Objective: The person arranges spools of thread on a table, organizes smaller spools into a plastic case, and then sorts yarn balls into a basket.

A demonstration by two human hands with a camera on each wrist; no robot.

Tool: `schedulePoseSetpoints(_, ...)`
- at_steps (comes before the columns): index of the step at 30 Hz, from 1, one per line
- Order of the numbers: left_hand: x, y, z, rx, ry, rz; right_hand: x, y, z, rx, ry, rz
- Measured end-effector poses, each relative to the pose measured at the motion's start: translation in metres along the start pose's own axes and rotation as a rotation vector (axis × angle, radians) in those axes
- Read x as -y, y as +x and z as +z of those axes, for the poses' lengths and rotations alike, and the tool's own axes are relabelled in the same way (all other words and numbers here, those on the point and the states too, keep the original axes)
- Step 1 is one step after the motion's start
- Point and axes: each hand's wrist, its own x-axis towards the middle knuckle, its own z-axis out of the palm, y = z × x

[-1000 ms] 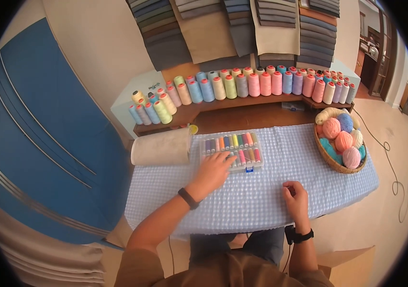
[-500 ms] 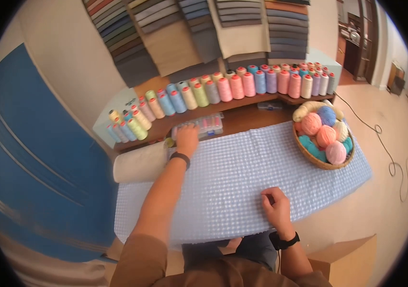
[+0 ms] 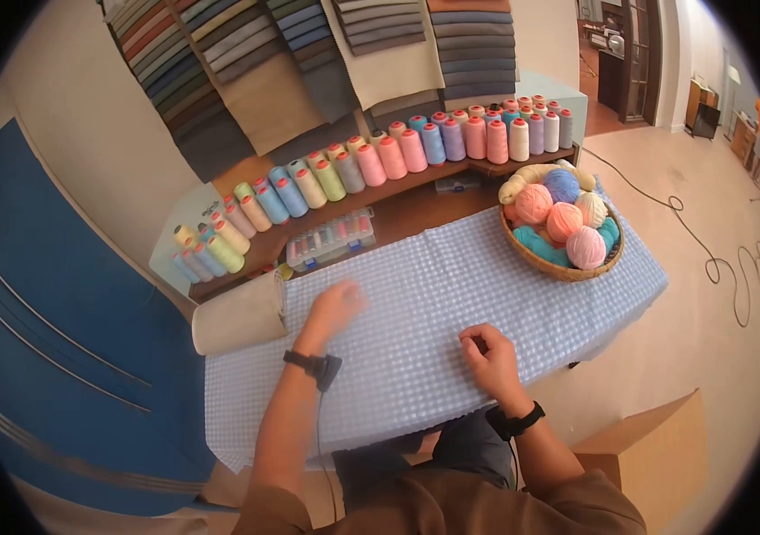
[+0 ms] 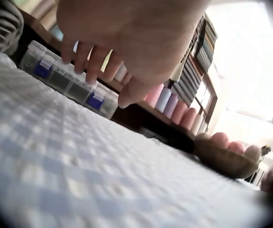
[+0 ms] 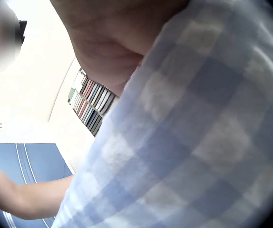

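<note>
The left hand (image 3: 334,312), blurred in the head view, hovers over the checked cloth (image 3: 398,357) and holds nothing. Its fingers look relaxed and apart in the left wrist view, where the clear thread box (image 4: 70,85) with blue latches stands beyond them. In the head view that box (image 3: 330,239) of small spools is at the back edge of the cloth, by the wooden shelf. Loosely curled and empty, the right hand (image 3: 491,361) rests on the cloth at the front right. The right wrist view shows only its palm side (image 5: 112,42); the fingertips are hidden.
A pale fabric roll (image 3: 239,314) lies at the cloth's left end. A basket (image 3: 558,267) of yarn balls stands at the right. Behind, large thread cones (image 3: 393,159) line the shelf (image 3: 416,214), below hanging fabric swatches. A cardboard box (image 3: 656,446) is on the floor at right.
The thread box went from the middle of the cloth to its back edge, under the left hand. That hand has since let go and come back toward the body. The right hand stays put.
</note>
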Motion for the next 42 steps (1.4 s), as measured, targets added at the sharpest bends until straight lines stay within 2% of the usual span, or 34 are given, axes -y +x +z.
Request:
schedulePoseSetpoints(2, 0.001, -0.031, -0.001, 0.118, -0.014, 0.060, -0.007, 0.001, -0.003, 0.002, 0.065, 0.048)
schedulePoseSetpoints(3, -0.002, -0.049, -0.002, 0.089, 0.013, 0.071, -0.011, 0.003, -0.006, -0.042, 0.246, 0.069)
schedulePoseSetpoints(5, -0.037, -0.094, -0.017, 0.037, 0.069, 0.098, -0.016, 0.012, -0.017, -0.133, 0.611, 0.113)
schedulePoseSetpoints(6, -0.049, -0.112, -0.024, 0.012, 0.064, 0.094, -0.015, 0.018, -0.029, -0.188, 0.742, 0.233)
schedulePoseSetpoints(8, -0.063, -0.146, -0.034, -0.033, 0.050, 0.080, -0.032, 0.032, -0.061, -0.320, 1.004, 0.277)
schedulePoseSetpoints(11, -0.055, -0.191, -0.034, -0.107, 0.082, 0.036, -0.017, 0.050, -0.102, -0.419, 0.989, 0.341)
schedulePoseSetpoints(15, -0.041, -0.225, -0.030, -0.195, 0.085, 0.004, -0.032, 0.068, -0.128, -0.393, 0.964, 0.367)
schedulePoseSetpoints(19, -0.007, -0.235, -0.009, -0.328, 0.043, 0.013, -0.034, 0.077, -0.137, -0.353, 0.889, 0.392)
schedulePoseSetpoints(23, -0.006, -0.237, -0.003, -0.417, 0.061, 0.100, -0.053, 0.099, -0.152, -0.242, 0.822, 0.433)
schedulePoseSetpoints(26, -0.004, -0.237, -0.002, -0.432, 0.082, 0.117, -0.037, 0.095, -0.150, -0.295, 0.784, 0.415)
schedulePoseSetpoints(32, -0.003, -0.237, -0.005, -0.392, 0.038, 0.073, -0.049, 0.102, -0.154, -0.350, 0.787, 0.303)
schedulePoseSetpoints(36, -0.004, -0.235, -0.006, -0.444, 0.070, 0.114, -0.014, 0.074, -0.149, -0.320, 0.709, 0.265)
schedulePoseSetpoints(40, -0.006, -0.231, -0.008, -0.433, 0.069, 0.111, 0.012, 0.054, -0.141, -0.269, 0.631, 0.316)
schedulePoseSetpoints(42, -0.005, -0.233, -0.007, -0.427, 0.066, 0.107, 0.019, 0.044, -0.136, -0.189, 0.600, 0.351)
